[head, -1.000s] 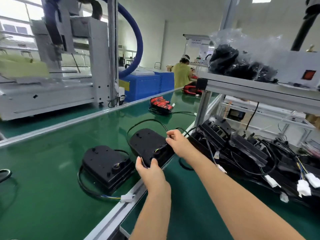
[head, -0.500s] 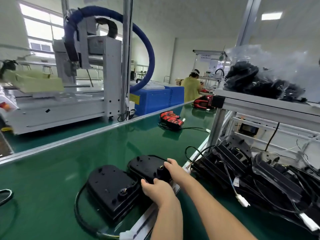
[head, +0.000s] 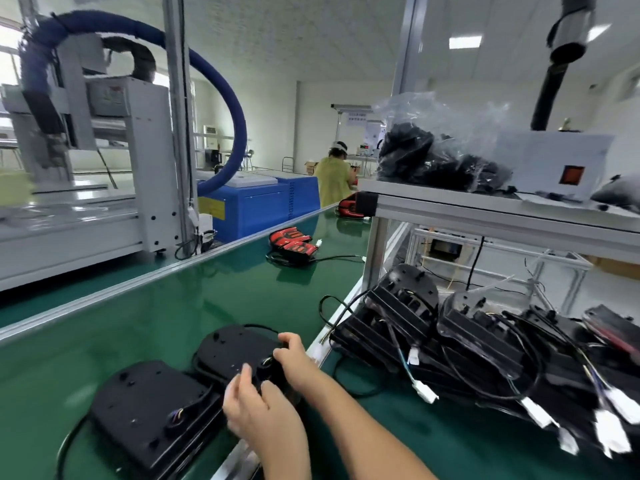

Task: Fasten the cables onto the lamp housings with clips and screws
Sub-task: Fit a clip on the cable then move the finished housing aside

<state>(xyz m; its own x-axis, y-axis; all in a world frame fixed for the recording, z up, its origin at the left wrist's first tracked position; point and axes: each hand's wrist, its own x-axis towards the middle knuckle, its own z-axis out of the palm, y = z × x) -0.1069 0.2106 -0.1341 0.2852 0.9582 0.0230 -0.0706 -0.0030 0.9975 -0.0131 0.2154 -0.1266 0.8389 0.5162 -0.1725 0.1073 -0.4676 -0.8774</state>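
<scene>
Lamp housings of black moulded plastic [head: 149, 407] lie backs up on the long green conveyor surface [head: 173, 306], probably so that the cable side faces the worker. The largest group is a heap of black housings [head: 467, 341] with trailing cables and white plug connectors [head: 426, 394]. It is piled to the right of the aluminium rail [head: 235, 462], likely as stock kept within reach. Two housings sit side by side on the belt, and the nearer one is untouched. The right hand [head: 294, 358] grips the near corner of the farther housing [head: 232, 351] beside its round cable port [head: 265, 363], seemingly to steady it. The left hand [head: 259, 414] hovers just beside that port with its fingers half curled. It cannot be told whether this hand pinches a clip or a screw.
</scene>
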